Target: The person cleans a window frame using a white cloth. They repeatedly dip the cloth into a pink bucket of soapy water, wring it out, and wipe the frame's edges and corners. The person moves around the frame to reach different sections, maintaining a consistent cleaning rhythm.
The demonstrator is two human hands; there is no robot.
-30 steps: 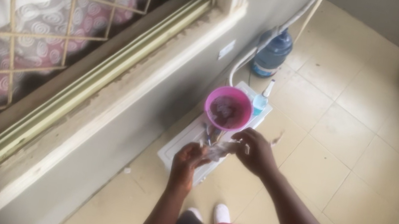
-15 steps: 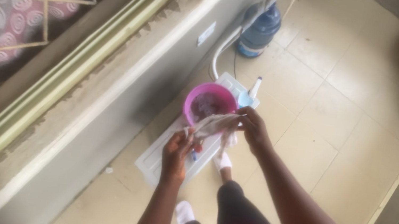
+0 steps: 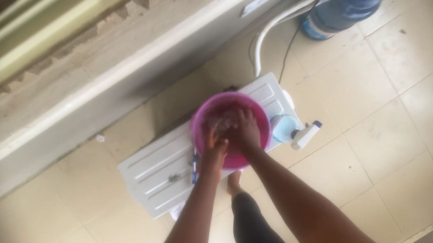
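Fingers are curled down into the pink bowl [image 3: 200, 118], both sets, and the blur keeps me from telling whether they grip anything in there. The left hand [image 3: 214, 146] sits at the bowl's near rim, the right hand [image 3: 244, 133] just beside it, further in, the two touching or close to it. Something dark and wet lies inside the bowl, too blurred to name.

Nearest of all, the person's leg in dark leggings, a bare foot [image 3: 233, 184] on the tile floor [image 3: 400, 146] right by the near edge of a white ribbed panel [image 3: 161, 171]. The panel lies flat on the floor, and the bowl stands on it. A small blue item [image 3: 194, 166] lies on the panel, left of the left wrist.

Right of the bowl, a spray bottle [image 3: 292, 131], pale blue with a white trigger head. Further off, a white hose [image 3: 270, 28] and a big blue water jug [image 3: 337, 10] against the wall [image 3: 136, 76].
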